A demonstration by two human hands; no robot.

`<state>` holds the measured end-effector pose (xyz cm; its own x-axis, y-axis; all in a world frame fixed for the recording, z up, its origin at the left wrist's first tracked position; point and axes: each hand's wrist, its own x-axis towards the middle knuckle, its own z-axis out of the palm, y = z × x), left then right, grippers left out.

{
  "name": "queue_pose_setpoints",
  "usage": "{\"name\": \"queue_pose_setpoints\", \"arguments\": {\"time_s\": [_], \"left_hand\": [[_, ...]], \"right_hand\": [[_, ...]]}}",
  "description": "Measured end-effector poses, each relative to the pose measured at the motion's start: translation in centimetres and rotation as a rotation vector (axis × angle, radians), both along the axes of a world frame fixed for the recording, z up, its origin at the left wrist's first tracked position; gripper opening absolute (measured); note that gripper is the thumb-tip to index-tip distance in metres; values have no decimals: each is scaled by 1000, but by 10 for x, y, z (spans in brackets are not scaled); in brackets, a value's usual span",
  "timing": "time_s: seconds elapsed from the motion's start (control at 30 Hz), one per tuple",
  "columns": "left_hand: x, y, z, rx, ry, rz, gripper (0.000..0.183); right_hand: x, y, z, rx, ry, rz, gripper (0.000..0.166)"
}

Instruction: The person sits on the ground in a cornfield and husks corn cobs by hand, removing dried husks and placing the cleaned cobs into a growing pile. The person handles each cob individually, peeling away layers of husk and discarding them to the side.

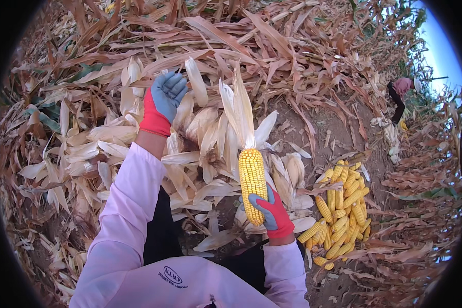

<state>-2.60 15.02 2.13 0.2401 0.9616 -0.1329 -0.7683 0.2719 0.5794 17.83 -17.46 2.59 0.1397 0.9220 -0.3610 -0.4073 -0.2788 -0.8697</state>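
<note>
My right hand (272, 213), in a red and grey work glove, grips a bare yellow corn ear (253, 181) near its lower end. Pale dry husk leaves (240, 111) are still attached at the ear's upper end and point away from me. My left hand (165, 96), gloved the same way, is raised to the upper left of the ear, apart from it. Its palm faces up, the fingers are loosely curled, and nothing shows in it. Beside its fingers stands a pale husk (196, 82). Loose husks (211, 154) lie beneath both hands.
At my right, a pile of husked corn ears (342, 211) lies on bare soil (331, 131). Unhusked ears (111, 134) lie to the left. Dry corn stalks (231, 34) cover the ground ahead. Far right, another person (402, 88) bends over near more husks (389, 134).
</note>
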Motion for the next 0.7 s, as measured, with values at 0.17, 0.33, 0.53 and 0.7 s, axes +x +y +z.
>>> {"name": "queue_pose_setpoints", "arguments": {"time_s": [0.17, 0.33, 0.53, 0.7], "left_hand": [[61, -93, -7, 49, 357, -522, 36], [96, -168, 4, 159, 475, -869, 41], [95, -160, -2, 125, 446, -677, 35], [89, -148, -19, 319, 674, -591, 43]], "right_hand": [[17, 13, -31, 93, -343, -204, 50], [0, 36, -42, 73, -850, -256, 62], [-35, 49, -35, 186, -1184, -225, 74], [2, 45, -40, 151, -575, -208, 59]]}}
